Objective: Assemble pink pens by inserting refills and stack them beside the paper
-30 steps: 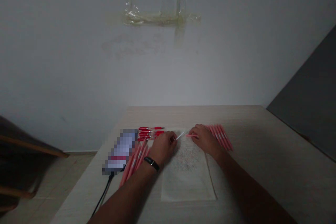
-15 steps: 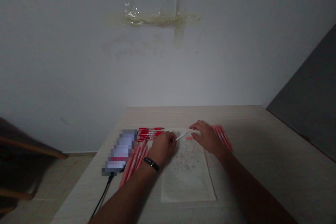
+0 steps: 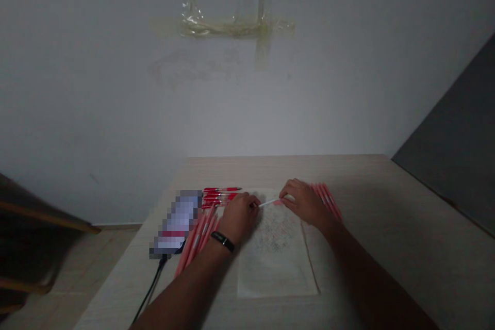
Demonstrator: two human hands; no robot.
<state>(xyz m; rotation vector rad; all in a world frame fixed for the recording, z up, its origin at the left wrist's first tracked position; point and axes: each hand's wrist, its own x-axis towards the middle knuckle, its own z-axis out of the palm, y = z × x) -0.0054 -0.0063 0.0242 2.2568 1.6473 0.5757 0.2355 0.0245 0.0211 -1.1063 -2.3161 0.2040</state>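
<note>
I log the left hand [image 3: 240, 219] pinched on a slim white tube [image 3: 268, 202], held level above a paper sheet [image 3: 276, 268], its far end at the right hand [image 3: 305, 205], whose grip I cannot confirm, with red pens [image 3: 220, 196] and pink pens [image 3: 195, 242] beside.

A wooden table [image 3: 406, 247] holds pens [image 3: 197, 242] and a paper sheet [image 3: 276, 263].

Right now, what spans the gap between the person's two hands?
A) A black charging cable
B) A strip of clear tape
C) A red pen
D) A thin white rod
D: a thin white rod runs from the left hand to the right hand, over a sheet of paper.
</note>
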